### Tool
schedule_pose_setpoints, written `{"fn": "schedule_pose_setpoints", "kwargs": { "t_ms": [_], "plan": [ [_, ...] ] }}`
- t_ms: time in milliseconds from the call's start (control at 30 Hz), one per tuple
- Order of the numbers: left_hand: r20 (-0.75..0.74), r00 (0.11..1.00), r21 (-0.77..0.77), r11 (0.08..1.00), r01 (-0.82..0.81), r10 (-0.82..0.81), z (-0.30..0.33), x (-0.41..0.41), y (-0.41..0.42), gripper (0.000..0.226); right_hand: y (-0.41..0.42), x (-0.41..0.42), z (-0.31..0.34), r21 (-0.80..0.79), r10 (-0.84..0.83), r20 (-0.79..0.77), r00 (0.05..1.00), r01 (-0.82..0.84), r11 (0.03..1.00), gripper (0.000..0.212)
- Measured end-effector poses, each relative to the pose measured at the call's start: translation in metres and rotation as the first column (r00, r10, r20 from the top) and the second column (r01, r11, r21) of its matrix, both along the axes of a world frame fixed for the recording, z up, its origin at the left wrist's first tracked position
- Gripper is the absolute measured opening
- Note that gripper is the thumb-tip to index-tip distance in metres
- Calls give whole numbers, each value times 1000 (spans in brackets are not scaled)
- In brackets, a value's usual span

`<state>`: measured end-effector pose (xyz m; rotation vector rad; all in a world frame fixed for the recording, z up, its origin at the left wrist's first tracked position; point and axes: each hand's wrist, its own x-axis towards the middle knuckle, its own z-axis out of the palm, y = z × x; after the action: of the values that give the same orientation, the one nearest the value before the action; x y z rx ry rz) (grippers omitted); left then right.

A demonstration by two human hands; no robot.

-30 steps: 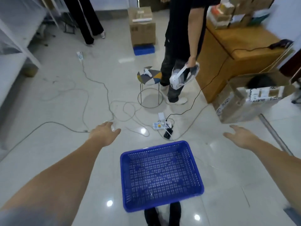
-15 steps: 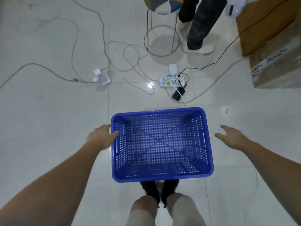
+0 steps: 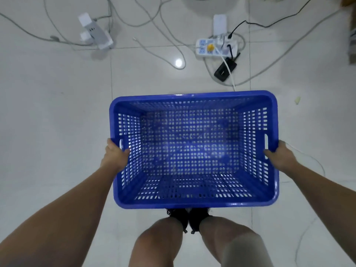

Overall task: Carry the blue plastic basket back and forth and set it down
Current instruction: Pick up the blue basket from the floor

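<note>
Both hands have closed in from open positions on either side and now grip the blue plastic basket (image 3: 193, 149) at its short walls; half a second earlier they hovered just outside the rim without contact. The view has also dropped and moved closer, which indicates that the person has bent down over the load. Judgement: the reach phase is complete and the lift phase is about to start.

Left hand (image 3: 115, 158): wrapped over the left rim just beside the handle slot, thumb on the inner face of the wall, fingers hidden outside it. Right hand (image 3: 280, 156): clamped on the right rim below the right handle slot, thumb inside, fingers hidden outside. Both hands are curled shut on the rim, neither is spread.

The basket is empty and level, directly ahead of the person's knees and black shoes (image 3: 187, 218). Whether its base rests on the tiled floor (image 3: 57, 112) or has cleared it cannot be told.

Hazards on the far side: a white power strip (image 3: 215, 47) with plugs, a black adapter (image 3: 225, 69), a second white strip (image 3: 96, 34) at far left, and loose cables (image 3: 158, 22) across the tiles. A thin white cable runs under the far right corner of the basket
</note>
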<state>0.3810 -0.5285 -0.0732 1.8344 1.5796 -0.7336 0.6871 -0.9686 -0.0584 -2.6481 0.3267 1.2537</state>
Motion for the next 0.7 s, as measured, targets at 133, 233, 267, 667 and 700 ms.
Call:
{"fn": "schedule_pose_setpoints", "kwargs": {
  "t_ms": [133, 233, 267, 667, 700],
  "plan": [
    [84, 949, -12, 952, -305, 305, -31, -7, 4, 41, -5, -2, -28, 59, -187, 52, 981, 184, 981, 36],
    [122, 899, -51, 907, -418, 421, -40, -12, 15, 35, -6, 0, -30, 118, -293, 59, 954, 284, 951, 26],
    [122, 898, -63, 906, -419, 423, -38, -13, 16, 35, -6, -1, -27, 125, -302, 60, 951, 293, 948, 24],
    [174, 919, 4, 934, -359, 352, 165, -2, 31, 32, 10, 17, 175, 174, -230, 62, 971, 216, 961, 18],
    [187, 920, 14, 936, -353, 344, 189, 1, 35, 33, 13, 21, 199, 183, -221, 65, 973, 206, 961, 20]
  ]
}}
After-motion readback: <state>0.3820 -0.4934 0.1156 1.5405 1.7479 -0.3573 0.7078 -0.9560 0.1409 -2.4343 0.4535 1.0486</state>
